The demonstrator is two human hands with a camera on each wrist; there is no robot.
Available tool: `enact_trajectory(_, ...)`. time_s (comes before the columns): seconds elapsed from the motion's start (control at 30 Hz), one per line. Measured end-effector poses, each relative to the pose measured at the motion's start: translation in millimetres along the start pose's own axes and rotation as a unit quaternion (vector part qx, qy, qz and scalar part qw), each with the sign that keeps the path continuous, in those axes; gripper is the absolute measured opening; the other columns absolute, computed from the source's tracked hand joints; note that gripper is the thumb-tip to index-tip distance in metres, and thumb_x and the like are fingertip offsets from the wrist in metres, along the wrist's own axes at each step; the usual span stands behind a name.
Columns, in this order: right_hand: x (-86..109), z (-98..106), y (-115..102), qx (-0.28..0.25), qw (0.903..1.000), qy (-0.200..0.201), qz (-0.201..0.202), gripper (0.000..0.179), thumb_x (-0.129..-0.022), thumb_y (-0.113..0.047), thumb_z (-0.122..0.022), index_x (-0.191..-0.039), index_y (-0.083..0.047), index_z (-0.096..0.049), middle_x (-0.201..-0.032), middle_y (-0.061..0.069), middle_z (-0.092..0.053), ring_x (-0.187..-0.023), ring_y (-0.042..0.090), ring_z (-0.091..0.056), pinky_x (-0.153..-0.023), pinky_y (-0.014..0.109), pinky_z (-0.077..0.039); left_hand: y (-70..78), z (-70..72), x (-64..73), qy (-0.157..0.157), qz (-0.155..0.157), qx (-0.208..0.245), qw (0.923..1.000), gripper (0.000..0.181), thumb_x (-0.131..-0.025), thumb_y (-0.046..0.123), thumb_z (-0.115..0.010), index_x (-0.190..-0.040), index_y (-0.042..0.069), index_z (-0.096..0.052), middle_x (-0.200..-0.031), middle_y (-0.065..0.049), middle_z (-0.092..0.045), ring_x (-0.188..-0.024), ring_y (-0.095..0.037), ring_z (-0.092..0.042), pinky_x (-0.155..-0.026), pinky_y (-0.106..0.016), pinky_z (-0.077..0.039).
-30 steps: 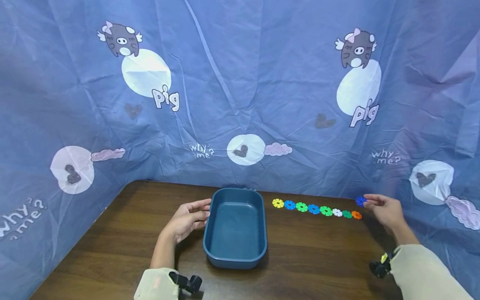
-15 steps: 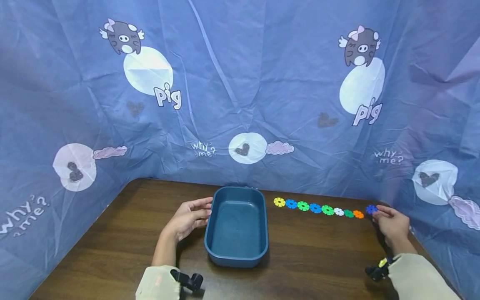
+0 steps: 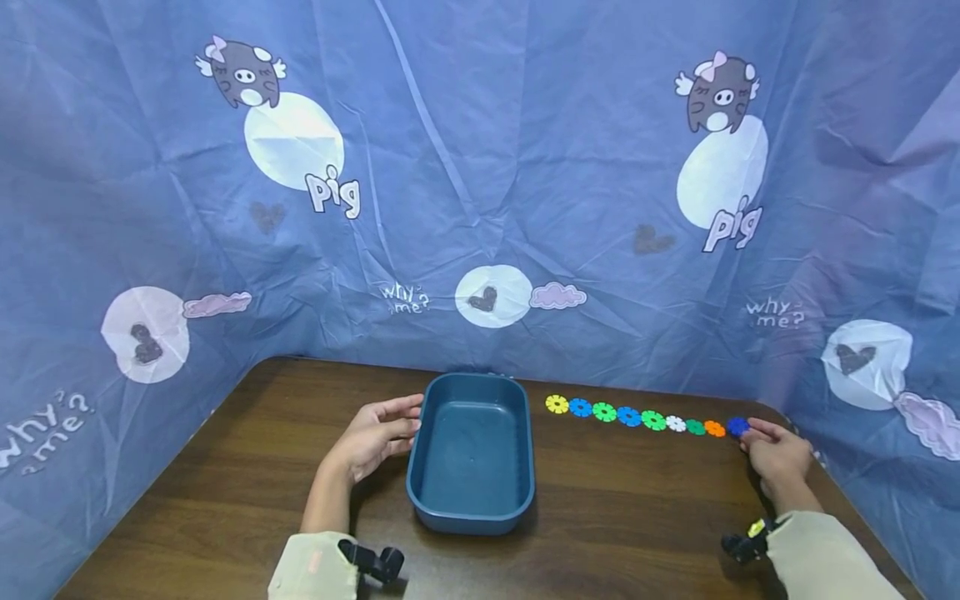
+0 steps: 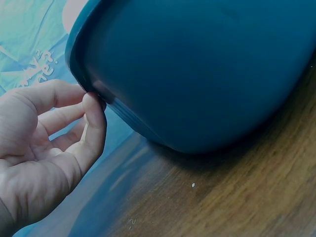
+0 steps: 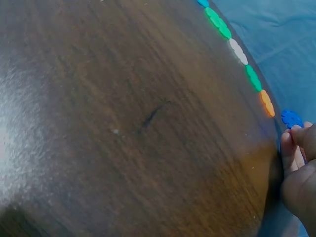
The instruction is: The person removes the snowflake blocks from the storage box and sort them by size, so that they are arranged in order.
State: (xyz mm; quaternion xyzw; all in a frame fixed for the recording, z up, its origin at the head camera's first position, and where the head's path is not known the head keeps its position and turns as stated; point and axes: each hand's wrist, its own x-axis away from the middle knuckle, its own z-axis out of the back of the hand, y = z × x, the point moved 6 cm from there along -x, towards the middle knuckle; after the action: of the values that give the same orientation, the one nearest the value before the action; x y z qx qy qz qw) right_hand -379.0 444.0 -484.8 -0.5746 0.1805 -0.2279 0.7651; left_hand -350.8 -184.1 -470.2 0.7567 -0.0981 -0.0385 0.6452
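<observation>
A blue plastic bin [image 3: 471, 450] stands on the table, its floor bare. My left hand [image 3: 375, 442] is at its left side; in the left wrist view, thumb and index finger [image 4: 59, 94] pinch the edge of the bin [image 4: 197, 74]. A dark blue snowflake disc [image 3: 738, 427] is pinched at its right edge by my right hand [image 3: 780, 458], just right of an orange disc [image 3: 715, 428]. In the right wrist view the dark blue disc [image 5: 291, 119] looks tilted, with a small gap from the orange disc [image 5: 267, 103].
Left of the orange disc a row of flat discs runs toward the bin: dark green [image 3: 696, 427], white [image 3: 676, 423], then green and blue ones, ending at yellow [image 3: 557, 404]. A blue printed cloth [image 3: 495, 208] hangs behind the brown table [image 3: 615, 500].
My right hand first went right and toward me with the dark blue disc, then slightly left, bringing it lower and near the row's right end. The left hand and bin stay put.
</observation>
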Motion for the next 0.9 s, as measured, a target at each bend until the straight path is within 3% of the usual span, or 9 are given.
enact_trajectory(0.43, 2.1, -1.2, -0.1, 0.054, 0.9985, -0.003, 0.005, 0.043, -0.093, 0.006, -0.056, -0.135, 0.015, -0.056, -0.064, -0.021, -0.062, -0.058, -0.006, -0.058, -0.055, 0.012, -0.05, 1.7, -1.6, 1.6, -0.005, -0.002, 0.0, 1.0, 0.056, -0.093, -0.003, -0.065, -0.147, -0.006, -0.048, -0.124, -0.018, -0.059, -0.092, -0.016, -0.067, -0.077, -0.03, -0.059)
enact_trajectory(0.7, -1.8, -1.4, 4.2, 0.041, 0.9991, -0.011, 0.004, 0.046, -0.095, 0.006, -0.056, -0.14, 0.014, -0.052, -0.072, -0.019, -0.061, -0.062, -0.009, -0.058, -0.06, 0.012, -0.053, 2.6, -1.6, 1.6, -0.007, -0.004, 0.0, 1.0, 0.057, -0.094, -0.003, -0.065, -0.148, -0.007, -0.047, -0.125, -0.018, -0.059, -0.093, -0.016, -0.067, -0.078, -0.03, -0.059)
enact_trajectory(0.9, -2.3, 0.2, 5.9, 0.057, 0.9984, -0.009, 0.003, 0.045, -0.098, 0.005, -0.057, -0.142, 0.012, -0.051, -0.096, 0.003, -0.07, -0.064, -0.01, -0.057, -0.063, 0.013, -0.054, 1.1, -1.1, 0.9, 0.0, 0.0, -0.003, 1.0, 0.056, -0.093, -0.004, -0.065, -0.147, -0.005, -0.049, -0.125, -0.018, -0.06, -0.094, -0.017, -0.067, -0.078, -0.031, -0.059)
